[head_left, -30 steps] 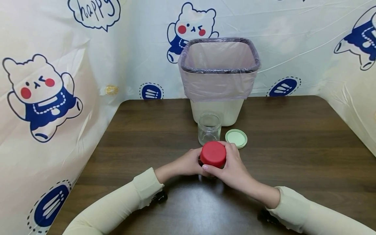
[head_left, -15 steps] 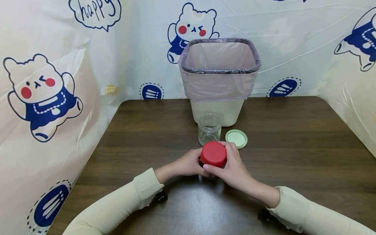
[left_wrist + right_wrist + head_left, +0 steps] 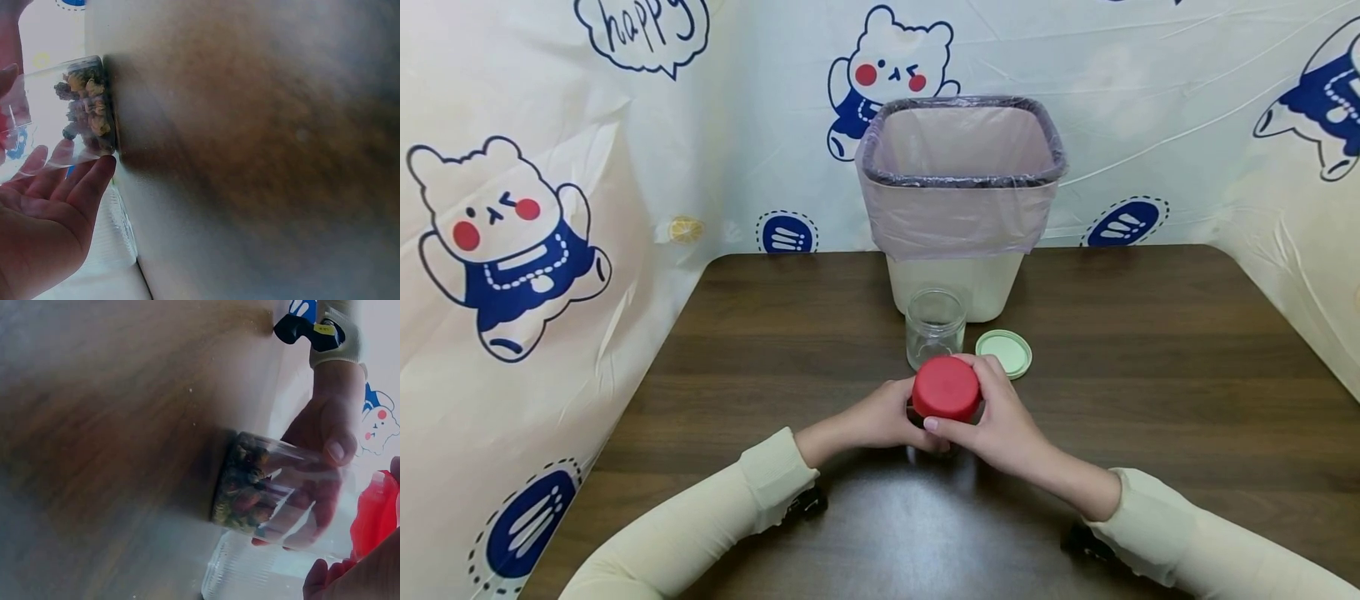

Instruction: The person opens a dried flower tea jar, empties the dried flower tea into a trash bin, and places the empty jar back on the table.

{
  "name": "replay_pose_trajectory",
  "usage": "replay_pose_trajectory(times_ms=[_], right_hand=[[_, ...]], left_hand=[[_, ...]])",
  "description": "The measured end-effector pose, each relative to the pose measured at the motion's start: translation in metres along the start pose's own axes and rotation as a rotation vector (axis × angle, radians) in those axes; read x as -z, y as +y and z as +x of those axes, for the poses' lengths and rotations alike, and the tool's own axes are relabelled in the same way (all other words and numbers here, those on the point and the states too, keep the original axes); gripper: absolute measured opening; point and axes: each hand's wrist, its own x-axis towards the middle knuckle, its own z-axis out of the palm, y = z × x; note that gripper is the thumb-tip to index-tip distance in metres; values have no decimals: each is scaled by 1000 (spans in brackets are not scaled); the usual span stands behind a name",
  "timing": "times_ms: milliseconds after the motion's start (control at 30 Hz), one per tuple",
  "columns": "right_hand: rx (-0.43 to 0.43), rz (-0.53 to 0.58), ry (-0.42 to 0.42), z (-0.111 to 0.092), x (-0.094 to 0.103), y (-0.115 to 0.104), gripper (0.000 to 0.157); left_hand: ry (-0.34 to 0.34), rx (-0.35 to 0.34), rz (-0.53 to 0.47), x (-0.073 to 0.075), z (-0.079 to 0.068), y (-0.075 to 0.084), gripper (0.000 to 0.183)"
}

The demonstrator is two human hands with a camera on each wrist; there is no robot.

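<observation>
A clear jar (image 3: 47, 122) stands on the table with dried flower buds (image 3: 84, 106) in its bottom, seen best in the wrist views. My left hand (image 3: 880, 417) holds its side, thumb and fingers around the wall. Over the jar's top is a red lid (image 3: 947, 389), and my right hand (image 3: 1000, 425) grips its rim between thumb and fingers. Just behind stands a second, open glass jar (image 3: 934, 337). Beside that jar a pale green lid (image 3: 1004, 354) lies flat on the wood.
A pale bin (image 3: 955, 287) lined with a translucent purple bag stands at the back, behind the open jar. The dark wooden table (image 3: 775, 333) reaches to a printed cloth (image 3: 760, 150) hung around the back and sides.
The right hand and the red lid have shifted slightly up and to the right in the head view. The left hand keeps its place on the jar.
</observation>
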Motion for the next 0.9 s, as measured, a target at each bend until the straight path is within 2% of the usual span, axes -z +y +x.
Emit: replay_pose_trajectory(times_ms=[267, 500, 900], right_hand=[[76, 43, 7, 4, 5, -4, 68], [78, 98, -4, 7, 12, -10, 68], [88, 126, 30, 13, 26, -16, 67]], left_hand=[[-9, -23, -17, 0, 1, -1, 55], [-24, -27, -23, 0, 1, -2, 56], [-14, 6, 45, 1, 1, 0, 65]])
